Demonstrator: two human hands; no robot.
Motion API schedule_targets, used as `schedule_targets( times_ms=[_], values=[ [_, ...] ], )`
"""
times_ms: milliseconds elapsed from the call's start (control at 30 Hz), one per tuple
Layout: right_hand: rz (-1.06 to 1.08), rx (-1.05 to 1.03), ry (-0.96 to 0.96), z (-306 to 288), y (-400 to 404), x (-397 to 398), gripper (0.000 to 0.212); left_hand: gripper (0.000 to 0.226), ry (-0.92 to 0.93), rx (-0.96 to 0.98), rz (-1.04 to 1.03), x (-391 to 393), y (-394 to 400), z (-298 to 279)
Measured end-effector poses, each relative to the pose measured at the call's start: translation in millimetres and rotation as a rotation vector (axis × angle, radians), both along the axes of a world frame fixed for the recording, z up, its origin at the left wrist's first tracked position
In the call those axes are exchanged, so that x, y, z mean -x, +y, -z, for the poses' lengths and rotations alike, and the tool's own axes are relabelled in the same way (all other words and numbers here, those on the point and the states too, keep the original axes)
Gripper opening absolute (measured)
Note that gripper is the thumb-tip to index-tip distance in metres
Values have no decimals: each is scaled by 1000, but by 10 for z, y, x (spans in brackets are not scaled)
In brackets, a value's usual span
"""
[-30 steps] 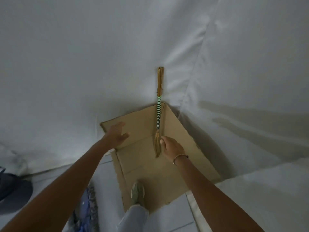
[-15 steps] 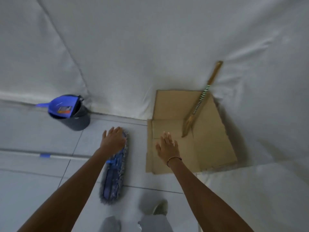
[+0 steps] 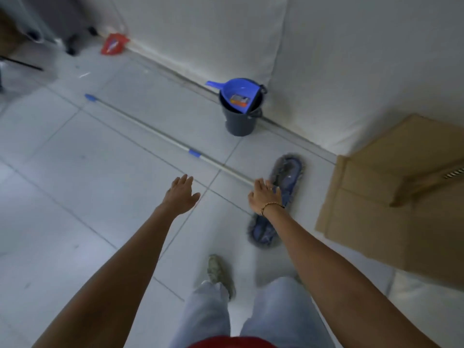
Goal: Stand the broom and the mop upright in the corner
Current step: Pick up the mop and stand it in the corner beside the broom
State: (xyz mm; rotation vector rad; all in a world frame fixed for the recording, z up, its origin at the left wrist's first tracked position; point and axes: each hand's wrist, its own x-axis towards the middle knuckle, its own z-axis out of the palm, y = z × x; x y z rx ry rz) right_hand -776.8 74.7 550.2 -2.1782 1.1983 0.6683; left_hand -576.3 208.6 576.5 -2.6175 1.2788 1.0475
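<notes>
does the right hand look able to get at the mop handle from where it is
Probably yes. The right hand is open, right where the mop handle meets the mop head, and the handle lies flat on bare floor tiles with nothing over it.

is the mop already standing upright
No, the mop lies flat on the tiled floor, its long handle stretched out along the tiles.
</notes>
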Motion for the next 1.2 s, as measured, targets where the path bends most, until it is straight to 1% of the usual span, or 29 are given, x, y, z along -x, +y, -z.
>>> schedule_targets(
  times_ms=[133, 267, 333, 433, 500, 600, 700, 767, 800, 900, 933, 1000, 1100, 1167, 1200],
  values=[
    [-81, -21, -42, -87, 300, -922, 57, 69, 4, -13, -56, -711, 382, -71],
    [-113, -34, -73, -158, 281, -1592, 57, 67, 82, 60, -161, -1261, 417, -60],
    [-100, -62, -86, -142, 175, -1915, 58, 65, 104, 113, -262, -1578, 345, -26],
    [-76, -79, -76, -125, -31, -2335, 60, 61, 150, 139, -421, -2072, 194, -22],
    [-64, -88, -65, -36, -165, -2662, 60, 58, 154, 140, -433, -2483, 52, 23],
    [-55, -103, -33, 219, -405, -3318, 57, 56, 138, 108, -356, -3192, -252, 179],
    [-43, -167, 3, 393, -583, -3905, 54, 56, 195, 67, -322, -3751, -569, 330],
    [-45, -201, 18, 522, -673, -4291, 51, 53, 256, 72, -362, -4136, -772, 457],
    [-41, -219, 23, 569, -720, -4440, 51, 51, 292, 80, -415, -4289, -849, 504],
    [2, -257, 20, 965, -1001, -5054, 49, 33, 459, 133, -650, -4937, -1120, 840],
    [17, -269, 26, 1154, -1106, -5268, 48, 28, 503, 149, -713, -5178, -1212, 1037],
    [40, -280, 33, 1468, -1253, -5548, 47, 32, 533, 165, -775, -5496, -1336, 1391],
    [51, -295, 49, 2334, -1384, -5961, 47, 40, 591, 229, -878, -5896, -1517, 2362],
    [96, -318, 50, 2979, -1416, -6123, 48, 30, 683, 250, -1012, -6066, -1684, 3073],
    [118, -325, 58, 3424, -1424, -6192, 49, 23, 714, 251, -1070, -6170, -1780, 3538]
  ],
)
